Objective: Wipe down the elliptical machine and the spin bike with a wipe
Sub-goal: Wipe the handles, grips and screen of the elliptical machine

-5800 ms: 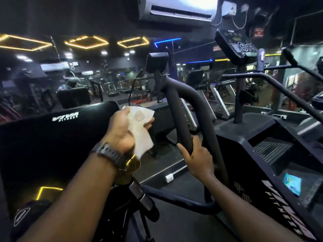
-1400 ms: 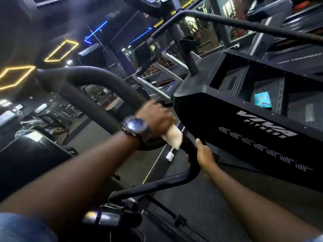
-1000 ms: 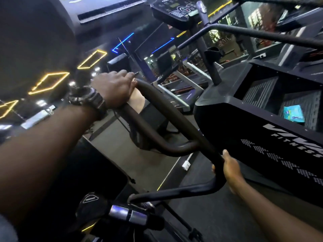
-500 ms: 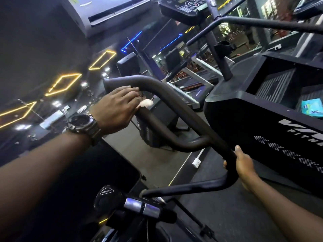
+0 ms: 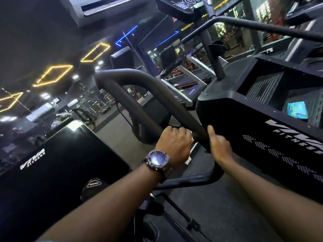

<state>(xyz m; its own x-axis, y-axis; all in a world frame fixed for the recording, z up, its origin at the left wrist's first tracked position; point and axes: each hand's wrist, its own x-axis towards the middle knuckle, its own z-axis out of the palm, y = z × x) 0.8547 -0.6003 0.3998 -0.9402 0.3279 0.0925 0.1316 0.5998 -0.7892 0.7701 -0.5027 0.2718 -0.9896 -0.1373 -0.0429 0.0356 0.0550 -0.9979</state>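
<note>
Dim gym, neon ceiling; both hands [image 5: 173,143] [image 5: 220,148] grasp black handlebar [image 5: 148,98].

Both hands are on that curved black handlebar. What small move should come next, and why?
Probably slide the left hand back up the handlebar. It grips the bar low, close beside the right hand, so the long curve above is what its wiping stroke can cover.

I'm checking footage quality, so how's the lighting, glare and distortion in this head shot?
Head view: dim gym, neon ceiling outlines glowing; glare whitens the watch face; wide-angle bending curves the handlebar and tilts the room; left hand and right hand slightly soft.
</note>
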